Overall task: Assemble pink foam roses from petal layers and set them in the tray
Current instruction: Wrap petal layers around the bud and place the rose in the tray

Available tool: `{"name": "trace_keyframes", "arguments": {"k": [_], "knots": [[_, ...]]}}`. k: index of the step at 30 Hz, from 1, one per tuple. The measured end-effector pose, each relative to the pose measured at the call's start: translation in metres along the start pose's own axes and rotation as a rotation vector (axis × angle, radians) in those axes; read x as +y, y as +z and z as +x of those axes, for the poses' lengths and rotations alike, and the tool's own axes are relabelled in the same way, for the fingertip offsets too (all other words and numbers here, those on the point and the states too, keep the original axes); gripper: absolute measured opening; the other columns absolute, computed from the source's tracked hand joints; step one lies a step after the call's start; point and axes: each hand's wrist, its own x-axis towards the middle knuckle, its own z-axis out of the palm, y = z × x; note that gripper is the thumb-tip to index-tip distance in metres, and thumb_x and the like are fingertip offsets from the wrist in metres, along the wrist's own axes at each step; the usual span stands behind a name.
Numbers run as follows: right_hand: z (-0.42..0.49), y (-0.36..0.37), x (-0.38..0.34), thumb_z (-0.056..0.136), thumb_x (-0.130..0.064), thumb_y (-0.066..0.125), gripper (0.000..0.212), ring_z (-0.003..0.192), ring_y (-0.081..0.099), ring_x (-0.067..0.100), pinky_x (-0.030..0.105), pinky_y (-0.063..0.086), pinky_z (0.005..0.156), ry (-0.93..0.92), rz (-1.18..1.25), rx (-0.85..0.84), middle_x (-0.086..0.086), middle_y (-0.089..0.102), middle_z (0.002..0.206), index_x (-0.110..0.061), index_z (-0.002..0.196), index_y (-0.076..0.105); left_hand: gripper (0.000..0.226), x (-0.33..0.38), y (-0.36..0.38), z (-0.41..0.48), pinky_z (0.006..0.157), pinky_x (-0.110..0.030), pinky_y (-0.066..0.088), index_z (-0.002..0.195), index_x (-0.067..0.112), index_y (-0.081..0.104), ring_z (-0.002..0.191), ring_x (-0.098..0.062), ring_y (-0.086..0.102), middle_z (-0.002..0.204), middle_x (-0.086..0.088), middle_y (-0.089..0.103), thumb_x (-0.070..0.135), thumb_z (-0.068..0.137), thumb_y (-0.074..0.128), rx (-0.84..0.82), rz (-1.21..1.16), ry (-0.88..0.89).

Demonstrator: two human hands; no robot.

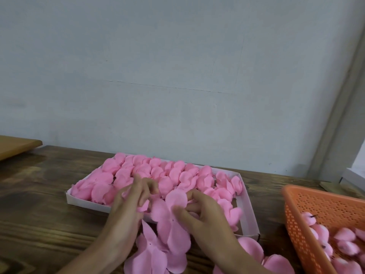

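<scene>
Wood, dark and streaked, makes the counter point(39, 204). At its far left a paler wooden board point(17, 145) is cut off by the frame edge. Right of that, a white cardboard tray point(250, 210) lies close to the grey wall point(177, 76). It is packed with rows of pink foam roses point(154, 171), except at its near right corner, where bare tray floor shows. Both hands cover the tray's near middle, so the roses and rim there are hidden.

The left hand point(130, 202) is smeared by motion. Its fingers are curled over the tray's near edge and a small pink scrap shows under them, but I cannot tell whether its grip holds that scrap. Between the hands is a petal layer point(167, 224), several pink lobes wide, its lower lobes overlapping the heap below. The right hand point(205, 216) holds it in a narrow, pinching grip: the thumb presses on the front of the upper lobe and the curled fingers close behind it.

Nearer, loose petal layers point(152, 258) lie heaped on the counter, partly under the forearms and cut off by the bottom edge. At the right an orange perforated basket point(316, 210), cropped by the frame, holds pink rose buds point(343, 246) with short dark stubs. Only some of them are in view.
</scene>
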Motion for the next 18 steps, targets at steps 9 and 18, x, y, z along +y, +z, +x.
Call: {"name": "trace_keyframes", "arguments": {"k": [9, 18], "knots": [[0.000, -0.002, -0.002, 0.094, -0.027, 0.070, 0.018, 0.055, 0.056, 0.003, 0.023, 0.042, 0.058, -0.015, -0.154, 0.142, -0.011, 0.065, 0.060, -0.022, 0.088, 0.054, 0.066, -0.002, 0.015, -0.014, 0.114, -0.067, 0.033, 0.063, 0.022, 0.050, 0.128, -0.028, 0.057, 0.119, -0.009, 0.065, 0.086, 0.079, 0.055, -0.152, 0.055, -0.034], [0.000, 0.001, -0.001, 0.086, -0.024, 0.077, 0.024, 0.048, 0.047, 0.008, 0.027, 0.040, 0.055, -0.016, -0.038, 0.062, 0.000, 0.059, 0.050, -0.016, 0.080, 0.056, 0.076, 0.005, 0.022, -0.021, 0.115, -0.065, 0.036, 0.121, 0.012, 0.070, 0.129, -0.044, 0.056, 0.122, -0.030, 0.063, 0.072, 0.075, 0.063, -0.100, 0.025, -0.133]]}}
